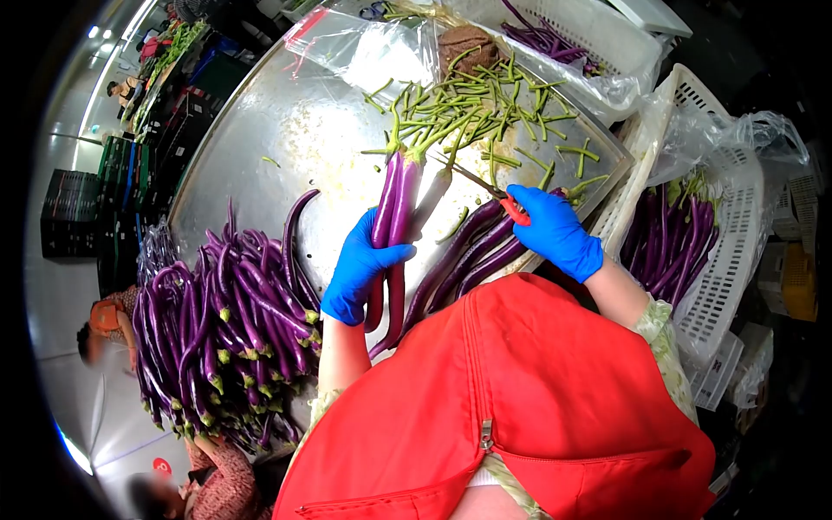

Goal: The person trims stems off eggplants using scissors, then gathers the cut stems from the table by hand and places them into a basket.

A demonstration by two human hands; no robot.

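My left hand [362, 264], in a blue glove, is wrapped round two long purple eggplants [401, 199], their green stems pointing away from me. Red-handled scissors [511, 206] are in my blue-gloved right hand [555, 227], and their blades point left towards the stems. Several more eggplants [472, 251] lie between my hands, partly hidden by my red apron. Beyond the held pair, cut green stem pieces [472, 108] are scattered on the metal table [251, 130]. To the left is a large heap of eggplants [234, 321].
White crates with eggplants stand at the right [737, 234] and far right corner [620, 65]. A clear plastic bag [381, 52] and a brown lump [466, 50] lie at the table's far side. Other people [225, 485] are at the left, near stacked dark crates [74, 208].
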